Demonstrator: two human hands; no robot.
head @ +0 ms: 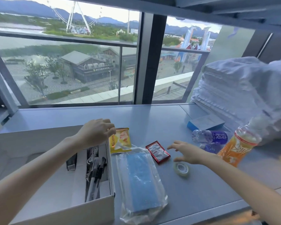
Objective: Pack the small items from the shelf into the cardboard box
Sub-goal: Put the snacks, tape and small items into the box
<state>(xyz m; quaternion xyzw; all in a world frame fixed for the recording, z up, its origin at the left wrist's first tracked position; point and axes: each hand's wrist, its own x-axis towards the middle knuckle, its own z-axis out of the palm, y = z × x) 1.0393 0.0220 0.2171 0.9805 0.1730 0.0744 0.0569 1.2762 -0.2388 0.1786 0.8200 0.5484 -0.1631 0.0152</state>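
An open cardboard box [94, 207] stands at the left on the grey shelf [152, 117], with pens, a cable and a dark item inside. My left hand [96, 132] pinches the top corner of a yellow snack packet [120, 141] beside the box's right wall. My right hand [190, 153] hovers open just right of a red sachet [157, 151] and above a roll of clear tape [181, 168]. A clear bag holding blue masks [141, 184] lies in front between my arms.
An orange drink bottle [238, 148], a purple-labelled water bottle [209, 136] and a flat blue box [206, 123] lie at the right. A stack of white folded cloths [237, 88] fills the far right. A window with a railing is behind the shelf.
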